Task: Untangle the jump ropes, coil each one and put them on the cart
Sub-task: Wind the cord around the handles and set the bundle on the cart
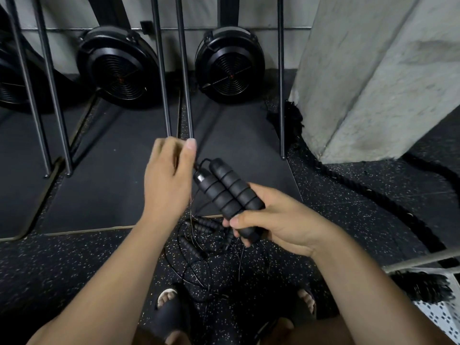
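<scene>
Feet in dark slides (pixel 171 310), at the bottom edge, stand on the speckled rubber floor (pixel 74 265). Both forearms reach forward above them.

Right hand (pixel 276 227): fingers (pixel 246 241) and thumb are curled round the lower ends of two black foam handles (pixel 229 192). The handles are side by side and touching, held in the air at mid-view.

Long axis of the pair: lower right to upper left. Butt ends sit in the right palm. Cord ends point up-left, away from the person and toward the left hand.

Left hand (pixel 169 180): just beside the handles' upper ends, back of the hand to the camera, fingers curled, thumb raised. A thin black cord (pixel 205 161) loops from the handle tops into this hand. It appears to be pinched there, though the contact is hidden behind the hand.

Floor pile (pixel 199 245): a tangle of further jump ropes, ribbed handles and thin cords, lying between hands and feet, directly below the held pair. Fine strands hang from the held pair toward it.

Surroundings:
- black mats (pixel 112 170) beyond the pile
- two round black fan housings (pixel 119 68) against the wall
- slanted metal rods (pixel 161 70) crossing in front of the fan housings
- concrete pillar (pixel 373 70) at right
- thick battle rope (pixel 373 192) curving round the pillar's base
</scene>
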`<state>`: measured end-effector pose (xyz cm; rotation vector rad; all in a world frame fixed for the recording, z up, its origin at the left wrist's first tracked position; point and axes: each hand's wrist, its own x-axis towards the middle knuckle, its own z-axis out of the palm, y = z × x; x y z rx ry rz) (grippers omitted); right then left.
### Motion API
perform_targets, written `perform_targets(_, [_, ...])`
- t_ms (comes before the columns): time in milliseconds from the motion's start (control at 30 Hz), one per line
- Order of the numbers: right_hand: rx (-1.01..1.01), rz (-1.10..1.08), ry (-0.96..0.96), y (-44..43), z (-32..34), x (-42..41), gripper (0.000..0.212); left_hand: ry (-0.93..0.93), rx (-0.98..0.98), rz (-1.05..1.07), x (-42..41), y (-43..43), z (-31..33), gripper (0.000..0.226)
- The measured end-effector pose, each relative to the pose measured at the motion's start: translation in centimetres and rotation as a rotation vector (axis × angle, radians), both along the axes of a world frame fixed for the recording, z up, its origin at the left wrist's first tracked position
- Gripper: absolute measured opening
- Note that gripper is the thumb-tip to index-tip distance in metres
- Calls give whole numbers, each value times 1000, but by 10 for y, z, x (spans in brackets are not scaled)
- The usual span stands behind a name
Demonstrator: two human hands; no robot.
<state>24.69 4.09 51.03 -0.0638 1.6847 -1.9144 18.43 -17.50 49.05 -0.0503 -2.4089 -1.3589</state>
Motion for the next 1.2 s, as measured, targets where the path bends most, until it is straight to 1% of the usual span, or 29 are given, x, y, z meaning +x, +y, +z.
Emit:
perform_targets(33, [-19,35,18,0,1,3,46,-57,146,-87,-3,-2,0,45])
perform_targets(67, [-47,63,44,0,2,5,47,-155,360,-169,-5,0,2,49])
perform_targets(100, [-78,79,75,-1,4,7,48,-279,550,-195,-5,5,3,54])
perform_targets(133, [-105,80,109,-2,6,8,49,-392,665,-164,-4,10,1,54])
perform_targets(167, [-122,61,143,-3,9,7,49,-464,700,-134,0,17,1,51])
perform_targets(233, [-104,-41,212,-4,12,4,48,-517,610,-163,6,28,-5,42])
perform_targets(267, [-64,-113,247,-4,13,2,47,-540,558,-218,9,33,-8,44])
perform_targets(333, [-10,-215,278,-2,13,-1,45,-600,428,-345,13,38,-13,54])
perform_targets(367, [-24,-223,267,-1,13,-1,45,-632,340,-392,16,40,-14,54])
perform_targets(433, [-88,-182,235,-3,15,2,46,-675,173,-467,22,44,-19,39])
perform_targets(500, [-88,-164,235,-4,17,3,45,-713,79,-480,29,49,-15,30])
perform_targets(567, [-29,-218,258,2,17,-2,43,-679,18,-468,33,48,-7,47])
perform_targets(633, [154,-295,300,21,15,-12,48,-627,-71,-435,29,39,2,60])
perform_targets(700, [513,-262,336,43,12,-19,59,-592,-66,-446,24,25,9,59])
perform_targets(733, [705,-179,339,50,10,-20,62,-568,-67,-450,23,19,10,58])
perform_targets(767, [858,-63,327,51,7,-19,60,-532,-75,-443,21,15,12,57])
perform_targets(800, [951,81,302,49,4,-17,53,-495,-74,-433,19,11,14,57])
perform_targets(833, [985,251,262,43,2,-14,45,-466,-50,-420,18,10,15,56])
perform_targets(867, [960,428,209,37,4,-9,40,-446,-12,-414,16,9,16,55])
perform_targets(900, [879,575,160,31,8,-4,38,-439,12,-418,15,10,17,55])
perform_targets(933, [752,673,125,28,14,0,38,-455,38,-434,13,9,15,56])
perform_targets(967, [585,700,106,29,21,3,40,-477,75,-463,12,9,14,57])
perform_targets(1000, [398,653,102,31,28,6,42,-506,142,-506,12,10,11,56])
perform_targets(1033, [223,550,118,34,33,6,45,-539,225,-547,12,12,9,55])
perform_targets(1067, [82,413,145,35,35,5,48,-565,261,-569,13,14,4,57])
perform_targets(1100, [-19,258,175,37,35,2,50,-580,249,-554,13,17,0,62])
perform_targets(1133, [-78,98,191,38,33,-2,51,-576,182,-532,14,21,-2,67])
perform_targets(1167, [-82,-54,189,40,29,-8,51,-571,98,-518,18,25,-1,70])
perform_targets(1200, [-16,-186,179,42,24,-13,49,-563,30,-519,21,29,1,69])
